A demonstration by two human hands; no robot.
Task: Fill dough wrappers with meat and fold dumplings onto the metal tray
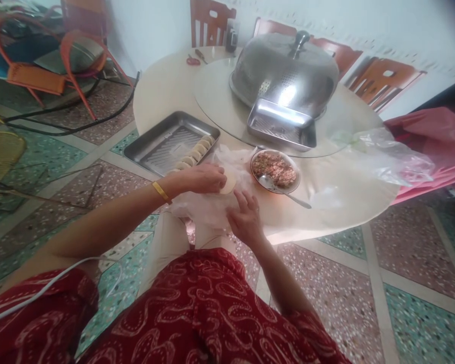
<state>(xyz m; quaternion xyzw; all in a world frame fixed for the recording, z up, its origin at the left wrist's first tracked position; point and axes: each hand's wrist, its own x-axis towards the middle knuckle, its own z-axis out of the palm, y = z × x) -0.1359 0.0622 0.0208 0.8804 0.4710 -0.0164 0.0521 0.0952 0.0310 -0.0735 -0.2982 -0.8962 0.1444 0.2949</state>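
One tray with dumplings lined along one side, likely saving room. Left hand curled at the wrapper on the sheet, grip hard to tell; right hand loosely spread, empty, near the filling bowl for easy reach.

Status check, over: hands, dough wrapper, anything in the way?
Left hand curled at dough wrapper. Right hand open beside it. Crumpled plastic underneath. Filling bowl near right hand, spoon leaning in it.
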